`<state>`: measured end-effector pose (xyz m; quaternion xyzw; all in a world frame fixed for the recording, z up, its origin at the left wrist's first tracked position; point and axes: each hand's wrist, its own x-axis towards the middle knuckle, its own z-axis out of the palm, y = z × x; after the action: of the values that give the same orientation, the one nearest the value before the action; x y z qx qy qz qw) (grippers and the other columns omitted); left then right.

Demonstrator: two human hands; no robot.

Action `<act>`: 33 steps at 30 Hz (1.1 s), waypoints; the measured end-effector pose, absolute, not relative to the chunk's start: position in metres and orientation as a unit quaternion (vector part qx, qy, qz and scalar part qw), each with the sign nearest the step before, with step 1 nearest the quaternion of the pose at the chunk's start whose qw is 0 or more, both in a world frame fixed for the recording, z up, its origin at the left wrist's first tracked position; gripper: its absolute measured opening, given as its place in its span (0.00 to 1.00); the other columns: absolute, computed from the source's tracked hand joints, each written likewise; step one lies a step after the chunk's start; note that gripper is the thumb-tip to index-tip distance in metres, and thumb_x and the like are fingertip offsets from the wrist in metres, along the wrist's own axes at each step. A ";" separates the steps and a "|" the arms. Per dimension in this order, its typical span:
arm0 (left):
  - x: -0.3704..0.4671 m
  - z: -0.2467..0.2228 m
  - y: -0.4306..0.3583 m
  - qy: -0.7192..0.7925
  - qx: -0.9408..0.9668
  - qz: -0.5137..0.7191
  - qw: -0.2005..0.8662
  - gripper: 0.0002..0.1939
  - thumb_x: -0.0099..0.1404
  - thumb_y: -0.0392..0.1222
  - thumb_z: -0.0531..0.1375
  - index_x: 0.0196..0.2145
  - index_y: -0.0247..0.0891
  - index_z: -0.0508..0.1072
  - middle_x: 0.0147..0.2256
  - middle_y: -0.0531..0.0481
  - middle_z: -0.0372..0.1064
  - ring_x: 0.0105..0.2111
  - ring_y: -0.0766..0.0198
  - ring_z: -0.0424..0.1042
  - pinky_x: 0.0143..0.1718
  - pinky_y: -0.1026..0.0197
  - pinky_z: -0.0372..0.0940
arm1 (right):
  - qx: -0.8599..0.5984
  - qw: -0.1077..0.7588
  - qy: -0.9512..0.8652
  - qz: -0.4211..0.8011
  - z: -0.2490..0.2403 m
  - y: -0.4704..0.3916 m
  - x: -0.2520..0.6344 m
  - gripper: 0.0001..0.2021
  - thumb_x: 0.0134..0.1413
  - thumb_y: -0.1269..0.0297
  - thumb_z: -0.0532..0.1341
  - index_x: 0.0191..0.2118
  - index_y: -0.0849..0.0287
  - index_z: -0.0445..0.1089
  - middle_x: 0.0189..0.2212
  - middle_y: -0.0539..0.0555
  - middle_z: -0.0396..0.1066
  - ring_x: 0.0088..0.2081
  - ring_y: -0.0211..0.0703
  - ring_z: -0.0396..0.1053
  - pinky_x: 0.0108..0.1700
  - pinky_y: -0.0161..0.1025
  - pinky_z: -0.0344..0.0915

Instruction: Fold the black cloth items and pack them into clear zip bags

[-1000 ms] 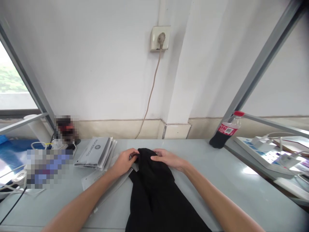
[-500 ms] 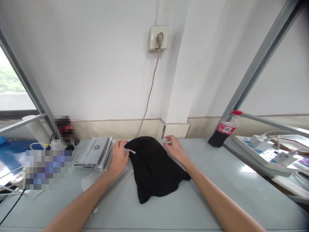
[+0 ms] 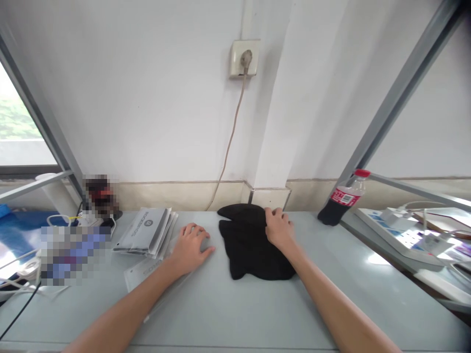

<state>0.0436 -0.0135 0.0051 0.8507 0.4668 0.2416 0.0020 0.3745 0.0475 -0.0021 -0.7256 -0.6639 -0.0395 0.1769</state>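
A piece of thin black cloth (image 3: pixel 250 247), shaped somewhat like a balaclava, lies spread on the table with a slit at its upper left and a wavy lower edge. My right hand (image 3: pixel 279 229) has its fingers curled in on the cloth's upper right edge and grips it there. To the left of the cloth, apart from it, is my left hand (image 3: pixel 191 247), fingers bent and spread, holding nothing. Under that hand and wrist lies a clear plastic zip bag (image 3: pixel 142 274), partly covered by my forearm.
A stack of grey printed packages (image 3: pixel 142 230) sits left of my left hand. The cola bottle (image 3: pixel 342 198) stands at the back right. Cables and a power strip (image 3: pixel 397 233) lie beyond the right frame bar. A plugged-in cord (image 3: pixel 232 132) hangs down the wall.
The black cloth has shifted right and turned, its lower edge now farther from me. My left hand has come off it and opened; my right hand has closed on its upper right edge.
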 end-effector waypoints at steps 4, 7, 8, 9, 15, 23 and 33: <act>0.042 0.006 -0.013 0.414 0.876 0.241 0.045 0.10 0.74 0.45 0.60 0.51 0.43 0.73 0.53 0.45 0.72 0.56 0.49 0.68 0.58 0.44 0.61 | -0.676 0.198 -0.708 -0.056 0.004 0.044 0.365 0.20 0.68 0.64 0.56 0.62 0.57 0.67 0.55 0.70 0.68 0.55 0.68 0.67 0.55 0.60 0.64; 0.044 0.006 -0.015 0.411 0.879 0.238 0.053 0.09 0.75 0.42 0.57 0.51 0.42 0.71 0.51 0.46 0.72 0.53 0.51 0.69 0.56 0.46 0.62 | -0.583 0.169 -0.793 0.042 0.002 0.036 0.349 0.29 0.71 0.47 0.53 0.71 0.50 0.58 0.66 0.64 0.62 0.64 0.67 0.61 0.62 0.61 0.60; 0.045 0.006 -0.015 0.421 0.874 0.238 0.050 0.07 0.76 0.41 0.57 0.49 0.42 0.70 0.51 0.46 0.72 0.52 0.52 0.70 0.55 0.47 0.62 | -0.560 0.140 -0.813 0.076 0.001 0.033 0.345 0.33 0.70 0.41 0.51 0.74 0.48 0.53 0.71 0.62 0.56 0.68 0.68 0.55 0.65 0.62 0.56; 0.046 0.006 -0.015 0.434 0.867 0.239 0.045 0.06 0.76 0.41 0.56 0.49 0.41 0.70 0.50 0.46 0.72 0.51 0.52 0.70 0.54 0.47 0.62 | -0.545 0.108 -0.825 0.105 0.001 0.031 0.342 0.37 0.68 0.37 0.50 0.76 0.47 0.49 0.74 0.60 0.51 0.72 0.69 0.50 0.67 0.63 0.53; 0.044 0.011 -0.013 0.531 0.816 0.228 -0.013 0.05 0.76 0.40 0.55 0.45 0.37 0.69 0.47 0.43 0.70 0.46 0.53 0.70 0.49 0.51 0.64 | -0.674 0.081 -0.731 0.065 0.014 0.032 0.356 0.36 0.72 0.39 0.42 0.71 0.60 0.57 0.65 0.72 0.64 0.63 0.71 0.66 0.60 0.62 0.62; 0.043 0.011 -0.015 0.575 0.809 0.096 -0.076 0.15 0.79 0.42 0.51 0.39 0.35 0.74 0.42 0.39 0.76 0.47 0.46 0.74 0.47 0.48 0.63 | -0.797 0.028 -0.603 0.017 0.010 0.043 0.383 0.27 0.73 0.48 0.49 0.60 0.67 0.67 0.58 0.77 0.65 0.59 0.76 0.67 0.52 0.65 0.66; 0.039 0.027 -0.017 0.571 0.800 0.160 -0.088 0.10 0.77 0.39 0.52 0.44 0.35 0.72 0.44 0.41 0.75 0.41 0.52 0.76 0.43 0.53 0.65 | -0.770 0.058 -0.633 -0.049 0.008 0.038 0.365 0.25 0.73 0.53 0.52 0.64 0.67 0.61 0.63 0.75 0.62 0.62 0.74 0.63 0.54 0.65 0.65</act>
<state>0.0385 -0.0172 0.0272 0.8003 0.5711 0.1602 -0.0876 0.3649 0.0384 0.0076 -0.7703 -0.6331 -0.0488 0.0585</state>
